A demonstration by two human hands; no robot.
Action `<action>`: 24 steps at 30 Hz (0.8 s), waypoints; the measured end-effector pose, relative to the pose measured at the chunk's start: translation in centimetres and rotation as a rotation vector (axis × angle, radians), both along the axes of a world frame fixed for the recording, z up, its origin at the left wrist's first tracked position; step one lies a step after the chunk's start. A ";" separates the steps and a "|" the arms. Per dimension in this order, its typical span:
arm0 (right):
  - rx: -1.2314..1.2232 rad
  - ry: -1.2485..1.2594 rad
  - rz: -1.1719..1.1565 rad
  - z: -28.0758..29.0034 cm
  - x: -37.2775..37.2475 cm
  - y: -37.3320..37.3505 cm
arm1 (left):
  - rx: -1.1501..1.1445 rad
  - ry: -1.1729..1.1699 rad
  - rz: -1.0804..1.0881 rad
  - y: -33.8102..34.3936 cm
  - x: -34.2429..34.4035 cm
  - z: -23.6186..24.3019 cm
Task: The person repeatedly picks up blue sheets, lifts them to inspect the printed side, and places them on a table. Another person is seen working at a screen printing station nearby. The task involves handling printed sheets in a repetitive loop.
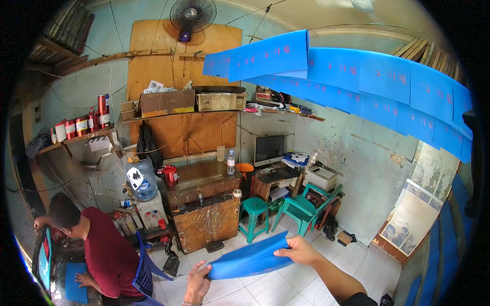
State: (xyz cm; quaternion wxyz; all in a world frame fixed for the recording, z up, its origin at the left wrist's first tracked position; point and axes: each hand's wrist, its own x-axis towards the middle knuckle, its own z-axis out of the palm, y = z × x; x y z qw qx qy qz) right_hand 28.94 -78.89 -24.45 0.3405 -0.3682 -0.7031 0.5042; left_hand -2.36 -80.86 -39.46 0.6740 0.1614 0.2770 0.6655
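Observation:
A blue sheet (245, 257) is stretched between my two hands at the lower middle, slightly bowed and tilted up to the right. My left hand (198, 280) pinches its left end, with a band on the wrist. My right hand (298, 251) grips the right end, thumb on the face of the sheet. Above, at the upper right, overlapping rows of blue sheets with red lettering (383, 81) hang in a long line.
A person in maroon (104, 250) works at the lower left, touching another blue sheet (75, 273), beside a blue chair (145, 275). A water dispenser (150, 209), wooden counter (201, 229), green stool (254, 206), green chair (301, 211), monitor (268, 148) and printer (319, 178) line the far side.

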 end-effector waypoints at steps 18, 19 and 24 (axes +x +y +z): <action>0.871 -0.111 -0.244 44.5 -2.4 10.2 | 0.078 0.198 0.094 4.5 2.6 2.9; 0.931 -0.004 -0.247 48.6 -1.7 10.8 | 0.038 0.190 0.102 4.2 2.5 1.5; 1.037 0.328 -0.381 59.6 5.9 11.0 | -0.086 0.206 0.111 2.0 1.0 -5.4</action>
